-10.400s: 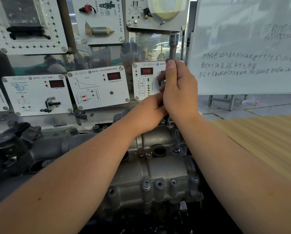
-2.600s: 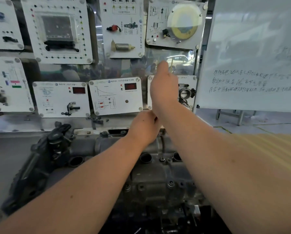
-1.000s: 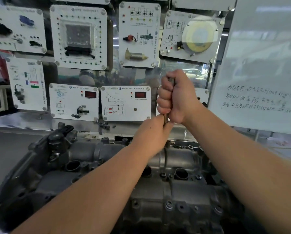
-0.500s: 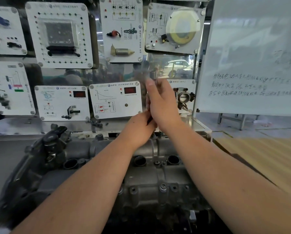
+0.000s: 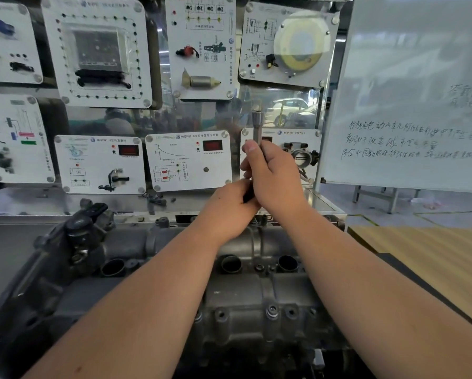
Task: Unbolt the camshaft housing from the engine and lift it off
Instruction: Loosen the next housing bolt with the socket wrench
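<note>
A person's right hand (image 5: 274,179) grips the upright shaft of a socket wrench (image 5: 256,124) at 12 o'clock of the camshaft housing (image 5: 245,291), thumb pointing up the metal bar. The left hand (image 5: 229,209), just below at 7 o'clock of the right and touching it, curls around the tool's lower end at the housing's far edge. The grey housing sits on the engine, several bolts (image 5: 272,311) seated along its near edge. Training panels (image 5: 188,160) and a whiteboard (image 5: 409,105) stand behind.

Even, bright indoor light; glare on the whiteboard (image 5: 420,91), soft blur throughout, wide-angle bending at the edges.
</note>
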{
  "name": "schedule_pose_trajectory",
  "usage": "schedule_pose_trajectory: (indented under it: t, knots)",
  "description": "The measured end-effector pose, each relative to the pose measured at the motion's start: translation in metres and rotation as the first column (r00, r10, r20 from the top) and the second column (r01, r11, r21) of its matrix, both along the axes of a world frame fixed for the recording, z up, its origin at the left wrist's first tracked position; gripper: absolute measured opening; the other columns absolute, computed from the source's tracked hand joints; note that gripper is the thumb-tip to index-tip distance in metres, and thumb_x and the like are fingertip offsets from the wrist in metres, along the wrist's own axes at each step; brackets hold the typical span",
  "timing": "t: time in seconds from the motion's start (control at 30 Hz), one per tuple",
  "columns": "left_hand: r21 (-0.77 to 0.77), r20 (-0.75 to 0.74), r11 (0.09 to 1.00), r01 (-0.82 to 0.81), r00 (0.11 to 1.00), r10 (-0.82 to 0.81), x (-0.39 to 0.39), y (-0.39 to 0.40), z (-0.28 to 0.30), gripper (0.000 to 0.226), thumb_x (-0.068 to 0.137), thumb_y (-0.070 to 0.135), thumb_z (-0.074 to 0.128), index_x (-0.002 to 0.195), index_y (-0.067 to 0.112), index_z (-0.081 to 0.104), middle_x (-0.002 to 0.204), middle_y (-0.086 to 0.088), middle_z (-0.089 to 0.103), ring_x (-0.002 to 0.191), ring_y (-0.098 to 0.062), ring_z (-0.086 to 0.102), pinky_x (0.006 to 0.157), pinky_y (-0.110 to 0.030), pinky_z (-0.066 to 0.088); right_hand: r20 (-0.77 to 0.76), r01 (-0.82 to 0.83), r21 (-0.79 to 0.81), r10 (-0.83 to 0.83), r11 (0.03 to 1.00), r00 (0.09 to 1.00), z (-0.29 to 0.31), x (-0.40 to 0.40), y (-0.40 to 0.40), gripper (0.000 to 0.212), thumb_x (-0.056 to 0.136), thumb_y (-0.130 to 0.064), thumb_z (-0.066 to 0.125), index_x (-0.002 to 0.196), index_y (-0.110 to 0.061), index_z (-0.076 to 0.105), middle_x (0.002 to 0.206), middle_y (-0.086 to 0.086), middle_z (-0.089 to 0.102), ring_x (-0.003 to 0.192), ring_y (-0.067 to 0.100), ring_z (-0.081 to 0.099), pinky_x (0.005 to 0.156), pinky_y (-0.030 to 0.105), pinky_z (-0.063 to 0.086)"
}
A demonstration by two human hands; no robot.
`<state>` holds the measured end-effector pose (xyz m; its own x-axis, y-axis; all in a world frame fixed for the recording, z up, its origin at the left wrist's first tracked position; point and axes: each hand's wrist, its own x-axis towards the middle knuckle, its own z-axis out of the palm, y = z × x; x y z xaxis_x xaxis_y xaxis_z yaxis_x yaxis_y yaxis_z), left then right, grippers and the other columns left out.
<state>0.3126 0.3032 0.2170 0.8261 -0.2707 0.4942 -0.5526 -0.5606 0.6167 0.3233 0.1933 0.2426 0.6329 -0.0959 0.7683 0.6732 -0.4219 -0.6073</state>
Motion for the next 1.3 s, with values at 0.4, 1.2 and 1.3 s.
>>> schedule_pose_trajectory:
  t: [0.4, 1.2, 1.3]
  knots:
    - [-0.033, 0.013, 0.999, -0.013, 1.0, 0.013, -0.0018, -0.0016, 0.0002, 0.016, 0.099, 0.024, 0.055, 0.089, 0.015, 0.064, 0.083, -0.01, 0.07, 0.08, -0.028, 0.064, 0.071, -0.042, 0.05, 0.047, 0.02, 0.008, -0.02, 1.0, 0.999, -0.0021, -0.0022, -0.0022, 0.025, 0.105, -0.032, 0.05, 0.089, -0.017, 0.063, 0.076, -0.01, 0.07, 0.065, 0.005, 0.064, 0.061, 0.017, 0.049]
    - [-0.005, 0.076, 1.0, -0.03, 0.997, 0.03, 0.0004, -0.0027, -0.0019, 0.013, 0.099, 0.02, 0.055, 0.108, 0.018, 0.065, 0.089, -0.002, 0.07, 0.081, -0.018, 0.065, 0.072, -0.036, 0.052, 0.052, 0.054, 0.007, -0.054, 0.999, 0.997, -0.0067, -0.0012, -0.0019, 0.021, 0.1, -0.038, 0.058, 0.109, -0.019, 0.06, 0.081, -0.005, 0.071, 0.079, 0.009, 0.068, 0.074, 0.035, 0.057]
    - [-0.014, 0.079, 1.0, -0.025, 0.997, 0.026, -0.0007, -0.0032, -0.0016, 0.016, 0.1, 0.023, 0.055, 0.112, 0.019, 0.065, 0.092, -0.002, 0.072, 0.084, -0.02, 0.066, 0.076, -0.038, 0.053, 0.08, 0.071, 0.008, -0.072, 0.997, 0.994, -0.0072, -0.0023, -0.0028, 0.019, 0.101, -0.033, 0.057, 0.104, -0.015, 0.059, 0.083, 0.002, 0.071, 0.078, 0.019, 0.068, 0.075, 0.046, 0.056]
